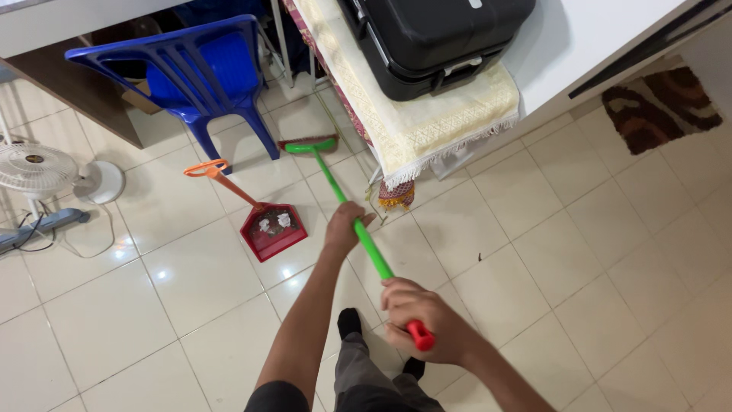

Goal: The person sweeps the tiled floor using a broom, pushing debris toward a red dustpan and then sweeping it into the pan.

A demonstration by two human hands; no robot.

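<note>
Gripping a green broom (347, 204) in both fists, left hand (343, 229) ahead of right hand (423, 320), we stand on glossy white tiles (579, 252); red dustpan (272, 227) just left.

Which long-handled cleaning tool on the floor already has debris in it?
The red dustpan with the orange handle, holding pale scraps. The green-handled broom, gripped by both hands, holds none.

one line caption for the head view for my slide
Both hands, left and right, grip a green broom near a red dustpan on tiled floor.
</note>
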